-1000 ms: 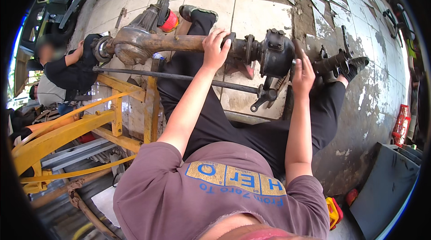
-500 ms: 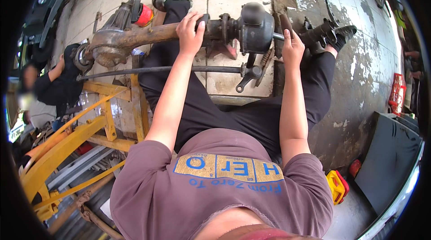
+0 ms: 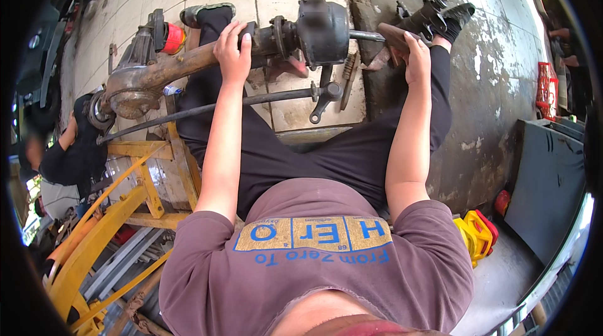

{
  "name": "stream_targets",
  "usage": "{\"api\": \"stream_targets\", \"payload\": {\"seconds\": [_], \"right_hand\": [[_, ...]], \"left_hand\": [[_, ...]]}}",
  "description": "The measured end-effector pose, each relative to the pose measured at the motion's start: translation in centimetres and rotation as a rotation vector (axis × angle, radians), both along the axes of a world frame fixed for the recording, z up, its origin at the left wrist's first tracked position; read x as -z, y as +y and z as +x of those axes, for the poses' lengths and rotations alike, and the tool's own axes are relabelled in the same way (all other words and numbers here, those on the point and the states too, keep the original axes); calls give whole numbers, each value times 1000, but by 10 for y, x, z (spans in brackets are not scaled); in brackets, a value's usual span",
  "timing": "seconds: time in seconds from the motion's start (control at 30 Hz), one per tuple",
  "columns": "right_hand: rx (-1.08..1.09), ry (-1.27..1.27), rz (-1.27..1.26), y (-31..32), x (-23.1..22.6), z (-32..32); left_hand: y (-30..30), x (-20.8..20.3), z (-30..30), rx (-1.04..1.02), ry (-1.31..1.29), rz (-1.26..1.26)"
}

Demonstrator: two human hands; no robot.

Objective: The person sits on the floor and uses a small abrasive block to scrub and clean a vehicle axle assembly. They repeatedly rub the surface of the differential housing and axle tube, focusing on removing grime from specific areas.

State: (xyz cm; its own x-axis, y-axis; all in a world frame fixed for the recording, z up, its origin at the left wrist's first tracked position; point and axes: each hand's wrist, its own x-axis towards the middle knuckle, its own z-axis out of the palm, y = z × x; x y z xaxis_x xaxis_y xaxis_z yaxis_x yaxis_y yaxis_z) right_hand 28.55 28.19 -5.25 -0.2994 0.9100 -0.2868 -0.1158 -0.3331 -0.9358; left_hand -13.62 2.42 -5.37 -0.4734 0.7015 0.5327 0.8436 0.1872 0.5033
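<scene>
A rusty vehicle axle [image 3: 182,67] lies across in front of me, its rounded differential housing [image 3: 133,94] at the left. My left hand [image 3: 233,53] grips the axle tube beside a small black bracket, fingers over the top. Right of it sits a dark, drum-like hub part [image 3: 323,34] with a bare metal shaft [image 3: 365,36] pointing right. My right hand [image 3: 416,58] holds a flat brown piece [image 3: 396,36] by its edge, near the shaft's tip. Its material I cannot make out, and whether it touches the shaft I cannot tell.
A long rod [image 3: 220,107] with a jointed arm runs below the axle. A dark metal part [image 3: 422,20] lies by my right foot. Yellow metal framework [image 3: 100,235] stands at the left, near another person [image 3: 66,147]. A grey cabinet [image 3: 543,191] stands at the right.
The whole scene has shifted left in view. My right hand has moved away from the hub along the shaft, and the brown piece now shows its flat face. My left hand stays on the axle.
</scene>
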Motion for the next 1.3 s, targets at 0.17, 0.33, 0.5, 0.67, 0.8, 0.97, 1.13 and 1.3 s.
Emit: {"api": "stream_targets", "payload": {"seconds": [0.17,0.33,0.5,0.67,0.8,0.97,1.13,1.3], "right_hand": [[136,57,79,-8,-4,0],[56,-523,451,-36,-9,-48],[-65,-612,1177,-90,-39,-102],[-77,-661,1156,-79,-37,-127],[-189,-689,1183,-115,-25,-113],[-160,-624,1171,-84,-25,-121],[-207,-547,1222,-106,-26,-114],[-197,-617,1174,-85,-39,-129]], "left_hand": [[0,0,2,-12,-8,-28],[1,0,2,-4,-22,-39],[0,-1,0,9,0,-11],[4,-5,2,21,2,2],[-2,-2,2,6,-7,-1],[5,-11,9,-4,5,-31],[-1,-1,4,-11,-25,-24],[4,-5,2,-7,7,-14]]}}
